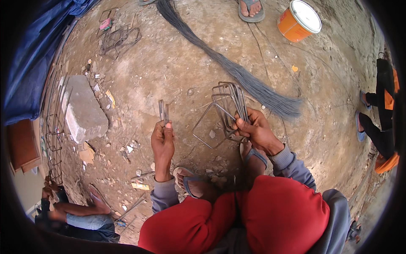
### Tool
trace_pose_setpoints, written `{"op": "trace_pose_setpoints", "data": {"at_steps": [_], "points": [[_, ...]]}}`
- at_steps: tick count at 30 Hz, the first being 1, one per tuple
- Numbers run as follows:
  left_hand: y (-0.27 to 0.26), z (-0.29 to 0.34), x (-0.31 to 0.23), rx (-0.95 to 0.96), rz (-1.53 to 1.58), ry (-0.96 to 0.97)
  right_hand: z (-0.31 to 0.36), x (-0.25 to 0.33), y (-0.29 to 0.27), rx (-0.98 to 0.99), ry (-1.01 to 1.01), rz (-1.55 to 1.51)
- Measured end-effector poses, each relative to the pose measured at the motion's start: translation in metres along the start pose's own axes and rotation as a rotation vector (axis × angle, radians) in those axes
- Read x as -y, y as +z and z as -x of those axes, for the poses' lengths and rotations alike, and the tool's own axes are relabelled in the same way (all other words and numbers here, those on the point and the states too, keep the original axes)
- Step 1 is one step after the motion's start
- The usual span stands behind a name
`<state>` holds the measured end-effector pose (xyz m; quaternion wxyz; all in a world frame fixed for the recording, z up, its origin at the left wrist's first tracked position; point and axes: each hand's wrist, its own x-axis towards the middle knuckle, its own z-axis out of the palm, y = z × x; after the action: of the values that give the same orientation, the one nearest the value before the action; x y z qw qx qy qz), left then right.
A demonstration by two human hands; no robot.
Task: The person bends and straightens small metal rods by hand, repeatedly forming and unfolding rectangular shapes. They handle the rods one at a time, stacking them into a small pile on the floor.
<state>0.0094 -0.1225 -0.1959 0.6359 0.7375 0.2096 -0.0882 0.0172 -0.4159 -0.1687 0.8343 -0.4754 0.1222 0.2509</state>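
- Bent grey steel wire stirrups, square-ish loops [226,111], sit bunched in the right hand [253,129], fingers wrapped shut around one side of the bundle, held up over the dirt in front of the knees
- left hand [163,142] is clamped on a separate thin pair of bent steel rods [163,111] that stick straight up out of the fist, thumb pressed on top
- risk I'd guess at: the bundle is gripped only at one edge, so the outer loop hanging down-left looks like it could swing out and drop on the sandalled feet [192,182] right under it
- also the cut rod ends are right next to bare fingers, easy scrape if either hand twists
- the long bundle of thin grey tie wire [237,72] lies on the ground just behind the right hand, loops could snag in it
- counts: stirrups in the right hand maybe five or six, too overlapped to be sure; two rods in the left
- one orange plastic bucket with white lid [298,19], one big grey stone slab [82,112], one more pile of stirrups [120,40] far left
- other people: one crouched lower left [78,213], one at the right edge [382,114], plus a sandalled foot [251,9] up top
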Motion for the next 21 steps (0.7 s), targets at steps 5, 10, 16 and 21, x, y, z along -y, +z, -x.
{"op": "trace_pose_setpoints", "data": {"at_steps": [5,10,16,21], "points": [[-0.003,-0.034,-0.046,0.276,0.117,-0.076,0.003,-0.004,0.004,0.084,-0.011,0.027],[0.031,-0.021,-0.030,0.454,0.078,-0.096,0.010,-0.004,-0.002,0.094,0.037,-0.019],[0.024,0.010,-0.025,0.572,0.363,-0.312,0.005,-0.001,-0.004,0.046,0.046,0.048],[0.019,0.025,-0.026,0.499,0.445,-0.194,-0.002,-0.009,0.003,-0.082,0.000,0.217]]}}
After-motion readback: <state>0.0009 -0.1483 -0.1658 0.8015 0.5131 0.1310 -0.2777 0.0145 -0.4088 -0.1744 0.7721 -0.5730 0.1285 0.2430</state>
